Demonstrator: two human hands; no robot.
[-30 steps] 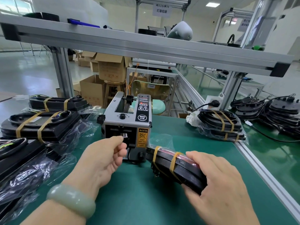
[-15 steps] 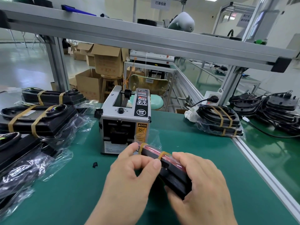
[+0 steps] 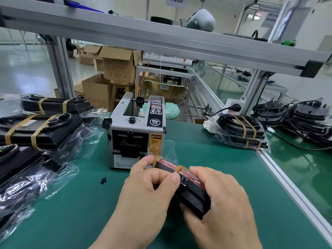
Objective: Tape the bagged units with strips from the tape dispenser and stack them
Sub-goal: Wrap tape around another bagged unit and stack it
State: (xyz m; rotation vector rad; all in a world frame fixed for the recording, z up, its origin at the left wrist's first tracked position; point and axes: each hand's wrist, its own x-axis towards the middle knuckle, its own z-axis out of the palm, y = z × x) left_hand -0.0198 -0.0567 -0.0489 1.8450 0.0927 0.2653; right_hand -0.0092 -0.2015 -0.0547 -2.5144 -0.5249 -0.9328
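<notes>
Unit, black, clear-bagged, tan-banded

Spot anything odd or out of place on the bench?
A small black scrap lies loose on the green mat, in front of the tape dispenser, toward its left. The dispenser's upper corners carry black tape patches, which looks makeshift.

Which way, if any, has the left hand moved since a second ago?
Yes. The left hand came away from the tape dispenser outlet, back and rightward, onto the bagged unit in front of it.
</notes>
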